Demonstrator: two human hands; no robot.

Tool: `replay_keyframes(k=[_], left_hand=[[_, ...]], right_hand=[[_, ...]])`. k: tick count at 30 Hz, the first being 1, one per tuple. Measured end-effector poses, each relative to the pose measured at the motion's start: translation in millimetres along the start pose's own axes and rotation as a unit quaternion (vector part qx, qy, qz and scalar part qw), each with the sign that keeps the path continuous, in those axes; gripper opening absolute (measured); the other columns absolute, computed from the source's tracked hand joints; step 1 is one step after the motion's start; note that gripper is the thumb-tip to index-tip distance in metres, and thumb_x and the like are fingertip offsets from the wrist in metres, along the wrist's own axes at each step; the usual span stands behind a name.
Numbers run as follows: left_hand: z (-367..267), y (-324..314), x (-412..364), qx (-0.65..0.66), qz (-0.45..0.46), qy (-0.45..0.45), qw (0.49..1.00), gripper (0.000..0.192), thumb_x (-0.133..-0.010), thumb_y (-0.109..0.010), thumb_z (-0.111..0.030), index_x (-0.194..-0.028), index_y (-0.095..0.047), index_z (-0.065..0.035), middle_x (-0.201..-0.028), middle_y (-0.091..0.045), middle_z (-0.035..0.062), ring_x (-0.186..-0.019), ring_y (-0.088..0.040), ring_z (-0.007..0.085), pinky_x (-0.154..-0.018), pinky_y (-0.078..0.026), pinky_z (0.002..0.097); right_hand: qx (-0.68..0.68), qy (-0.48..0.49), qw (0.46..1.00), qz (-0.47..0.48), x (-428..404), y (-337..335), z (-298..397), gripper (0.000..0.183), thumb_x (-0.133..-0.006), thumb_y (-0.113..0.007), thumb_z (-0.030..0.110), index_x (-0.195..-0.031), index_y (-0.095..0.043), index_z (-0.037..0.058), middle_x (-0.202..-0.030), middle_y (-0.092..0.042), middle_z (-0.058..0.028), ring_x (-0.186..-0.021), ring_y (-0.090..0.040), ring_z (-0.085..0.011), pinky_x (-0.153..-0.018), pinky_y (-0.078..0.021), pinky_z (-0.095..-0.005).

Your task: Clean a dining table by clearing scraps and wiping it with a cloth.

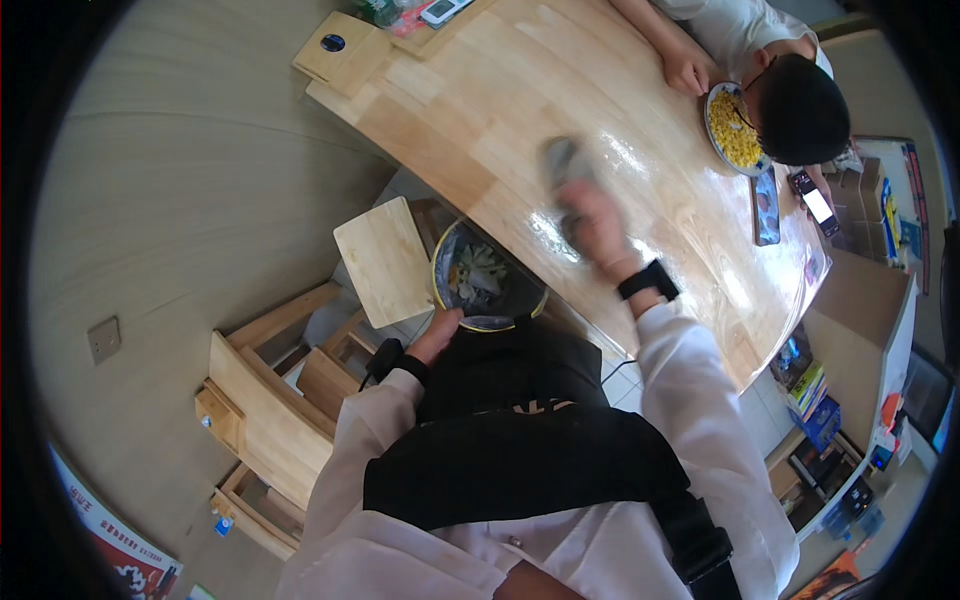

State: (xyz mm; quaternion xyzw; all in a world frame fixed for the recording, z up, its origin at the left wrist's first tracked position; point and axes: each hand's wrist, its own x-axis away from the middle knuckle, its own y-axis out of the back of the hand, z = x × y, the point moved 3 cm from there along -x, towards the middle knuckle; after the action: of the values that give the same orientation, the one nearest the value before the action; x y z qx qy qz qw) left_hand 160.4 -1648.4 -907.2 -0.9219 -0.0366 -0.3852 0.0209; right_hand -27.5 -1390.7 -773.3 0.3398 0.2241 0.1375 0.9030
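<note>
My right hand (598,223) is over the wooden table (480,97), closed around a grey cloth (562,161). Both are blurred, and the cloth appears to lie against the tabletop. Below the table's near edge, my left hand (439,334) grips the yellow-edged rim of a waste bin (436,266). Its fingertips are partly hidden at the rim. Inside the lined bin lie pale green vegetable scraps (480,270). Glare lies on the table around my right hand.
Across the table a person (750,37) leans over a plate of yellow food (729,124), holding a phone (814,201). Another phone (766,206) lies beside the plate. A wooden stool (386,262) stands left of the bin, and wooden chairs (277,420) line the wall.
</note>
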Motion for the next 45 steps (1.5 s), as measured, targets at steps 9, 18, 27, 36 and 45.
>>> replay_keyframes(k=[9,18,27,36,45], left_hand=[[-14,21,5,0.021,-0.014,0.191,0.981,0.038,-0.066,-0.045,0.005,-0.104,-0.043,0.0016,-0.088,-0.051,0.0095,-0.077,-0.054,0.0221,-0.064,-0.047,0.0319],[3,-10,34,0.114,-0.017,0.138,0.984,0.038,-0.071,-0.045,-0.002,-0.109,-0.046,-0.0034,-0.096,-0.055,0.0116,-0.092,-0.055,0.0231,-0.068,-0.05,0.0385],[43,-67,73,0.194,0.005,0.134,0.972,0.043,-0.07,-0.045,-0.001,-0.113,-0.043,-0.0056,-0.095,-0.054,0.0095,-0.08,-0.056,0.0223,-0.063,-0.049,0.0352],[78,-75,140,0.303,-0.036,0.258,0.917,0.043,-0.069,-0.044,0.003,-0.111,-0.044,-0.0028,-0.086,-0.053,0.0085,-0.072,-0.054,0.02,-0.057,-0.043,0.027],[124,-87,113,0.241,-0.118,0.198,0.943,0.07,-0.071,-0.041,0.004,-0.132,-0.009,-0.0086,-0.11,-0.044,0.0179,-0.091,-0.052,0.0245,-0.062,-0.048,0.0336]], right_hand=[[-0.237,-0.014,0.971,0.034,42,-22,62,0.041,-0.06,-0.045,-0.003,-0.096,-0.059,0.0102,-0.099,-0.057,-0.0077,-0.099,-0.05,-0.0252,-0.086,-0.0382,-0.0368],[0.122,-0.179,0.972,-0.091,88,102,-60,0.044,-0.06,-0.041,-0.011,-0.099,-0.056,0.0056,-0.101,-0.057,-0.0141,-0.097,-0.052,-0.0309,-0.086,-0.0407,-0.0346],[-0.167,-0.001,0.967,0.193,102,-38,90,0.044,-0.05,-0.046,-0.002,-0.09,-0.06,0.0094,-0.096,-0.058,-0.008,-0.099,-0.05,-0.0274,-0.087,-0.0371,-0.037],[-0.007,-0.275,0.935,-0.223,91,147,-98,0.049,-0.065,-0.037,-0.008,-0.112,-0.049,-0.0013,-0.116,-0.05,-0.0152,-0.108,-0.046,-0.0261,-0.096,-0.0321,-0.0346],[0.002,-0.002,0.983,0.186,107,-33,51,0.034,-0.057,-0.045,-0.004,-0.086,-0.059,0.0096,-0.094,-0.059,-0.008,-0.092,-0.053,-0.0266,-0.08,-0.0378,-0.0364]])
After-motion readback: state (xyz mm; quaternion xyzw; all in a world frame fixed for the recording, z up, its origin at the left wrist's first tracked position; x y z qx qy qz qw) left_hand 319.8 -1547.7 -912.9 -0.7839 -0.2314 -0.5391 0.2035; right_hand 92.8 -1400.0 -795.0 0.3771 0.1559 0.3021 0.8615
